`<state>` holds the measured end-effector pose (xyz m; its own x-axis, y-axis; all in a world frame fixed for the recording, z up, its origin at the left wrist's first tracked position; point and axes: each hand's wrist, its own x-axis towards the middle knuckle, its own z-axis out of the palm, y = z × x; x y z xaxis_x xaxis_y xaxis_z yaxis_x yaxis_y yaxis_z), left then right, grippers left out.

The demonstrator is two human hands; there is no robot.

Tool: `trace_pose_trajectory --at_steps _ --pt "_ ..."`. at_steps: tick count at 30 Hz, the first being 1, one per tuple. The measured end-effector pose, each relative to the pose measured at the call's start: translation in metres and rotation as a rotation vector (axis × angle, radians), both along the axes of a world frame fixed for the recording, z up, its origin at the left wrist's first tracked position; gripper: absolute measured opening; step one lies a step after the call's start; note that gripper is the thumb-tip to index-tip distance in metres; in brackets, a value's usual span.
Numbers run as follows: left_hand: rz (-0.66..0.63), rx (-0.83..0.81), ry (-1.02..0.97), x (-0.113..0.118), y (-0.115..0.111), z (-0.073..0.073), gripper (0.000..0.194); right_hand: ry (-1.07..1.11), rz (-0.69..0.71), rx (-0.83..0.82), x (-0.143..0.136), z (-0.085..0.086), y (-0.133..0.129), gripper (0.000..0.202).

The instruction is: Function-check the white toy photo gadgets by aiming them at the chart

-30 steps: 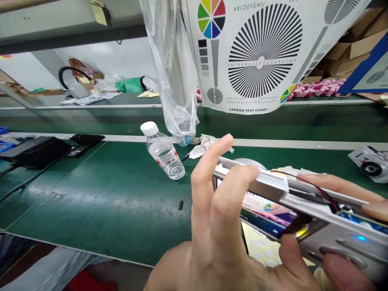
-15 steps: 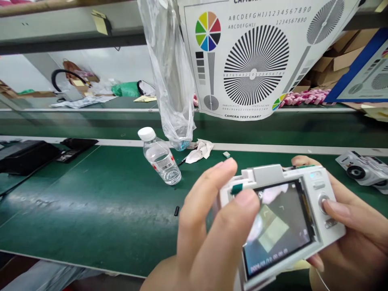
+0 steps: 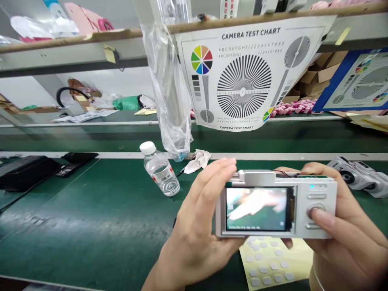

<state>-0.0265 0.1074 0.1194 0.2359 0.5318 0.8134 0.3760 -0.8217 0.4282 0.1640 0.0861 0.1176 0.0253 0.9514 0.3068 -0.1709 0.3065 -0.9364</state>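
A silver-white digital camera is held level above the bench, its lit screen facing me and its top partly uncovered, with wires and a green board showing. My left hand grips its left end, fingers at the upper corner and thumb hidden underneath. Around the right end is my right hand, with the thumb pressing the round button on the back. Below the camera lies a yellow sheet of small pale stickers. The screen displays a blurred bright shape over green.
A water bottle stands left of my hands, near a crumpled tissue. Behind hangs a camera test chart beside a plastic-wrapped post. More cameras lie at right; a black case rests at left on the green bench.
The camera has turned from tilted to level. My left thumb has moved off the screen to underneath. My view has tipped up, showing more of the chart, and the sticker sheet has come into sight.
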Motion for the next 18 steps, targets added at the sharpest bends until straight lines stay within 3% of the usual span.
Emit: trace_pose_trajectory --at_steps 3,6,11,15,18 --pt "-0.026 0.092 0.008 -0.005 0.014 -0.003 0.073 0.142 0.037 -0.018 0.000 0.001 0.003 0.025" --pt "-0.039 0.144 0.007 -0.006 0.021 -0.005 0.069 0.128 0.164 -0.010 0.005 0.000 0.006 0.031" --pt "-0.033 0.160 -0.017 -0.004 0.024 -0.007 0.074 0.124 0.230 0.034 0.015 -0.003 0.012 0.030" --pt "-0.044 0.174 -0.059 -0.002 0.023 -0.007 0.076 0.159 0.375 0.025 0.021 -0.007 0.015 0.032" --pt "-0.078 0.218 -0.079 -0.002 0.021 -0.007 0.073 0.125 0.364 0.019 0.024 -0.009 0.014 0.034"
